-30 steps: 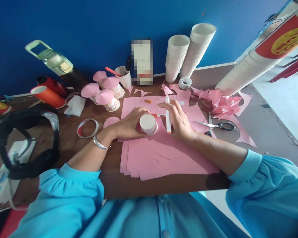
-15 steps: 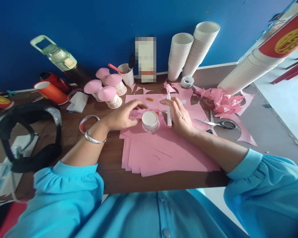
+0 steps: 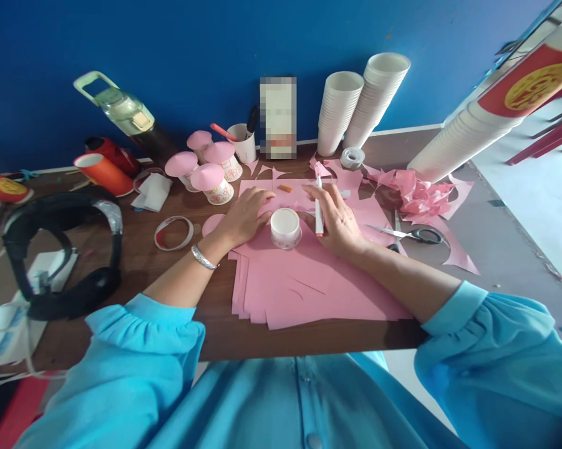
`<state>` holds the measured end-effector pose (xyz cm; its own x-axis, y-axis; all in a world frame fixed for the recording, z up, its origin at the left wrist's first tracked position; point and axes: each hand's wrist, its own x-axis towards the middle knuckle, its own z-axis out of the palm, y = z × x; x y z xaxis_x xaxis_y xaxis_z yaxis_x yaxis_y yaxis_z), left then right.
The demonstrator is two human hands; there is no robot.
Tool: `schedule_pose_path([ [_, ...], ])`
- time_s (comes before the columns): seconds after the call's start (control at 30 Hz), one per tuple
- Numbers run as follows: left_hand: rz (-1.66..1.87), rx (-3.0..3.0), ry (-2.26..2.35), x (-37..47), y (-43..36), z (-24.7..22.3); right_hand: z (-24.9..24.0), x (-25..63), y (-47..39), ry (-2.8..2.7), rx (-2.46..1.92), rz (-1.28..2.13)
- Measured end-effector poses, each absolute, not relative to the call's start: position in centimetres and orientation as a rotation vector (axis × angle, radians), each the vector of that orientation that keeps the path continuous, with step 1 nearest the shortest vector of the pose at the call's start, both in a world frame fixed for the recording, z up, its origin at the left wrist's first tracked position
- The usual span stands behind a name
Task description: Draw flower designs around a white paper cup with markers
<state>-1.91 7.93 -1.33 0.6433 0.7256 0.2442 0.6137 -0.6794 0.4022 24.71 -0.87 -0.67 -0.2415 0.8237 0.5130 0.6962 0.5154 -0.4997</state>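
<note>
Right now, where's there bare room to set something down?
Bare wood shows on the table between the black band and tape ring, and in a narrow strip on your side of the pink sheets. Crowded: the middle, around the upturned cup; the right, with scissors and scraps.

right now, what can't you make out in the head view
Inside of the upturned cup: head view, hidden by its base and wall.
Whether the left grip touches it: head view, any gap too small to tell.
Lower fingers of the right grip: head view, hidden behind its back.
Print on the pale upright object: head view, pixelated.
Far end of the red-topped cup stack: cut off by head view's right edge.
</note>
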Motion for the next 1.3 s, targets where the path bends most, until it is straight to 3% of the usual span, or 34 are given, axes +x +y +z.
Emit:
schedule_pose_path([
  [0.47,0.484,2.348,1.203,-1.8,7.3,0.8,-0.5,24.7,-0.7,-1.791,-1.117,0.217],
  [0.8,0.178,2.795,1.099,3.4,10.9,3.0,0.2,24.5,-0.6,-1.621,-1.159,0.556],
  [1.3,0.635,2.281,0.962,2.9,9.2,2.2,0.9,24.6,0.4,-1.203,-1.101,1.012],
])
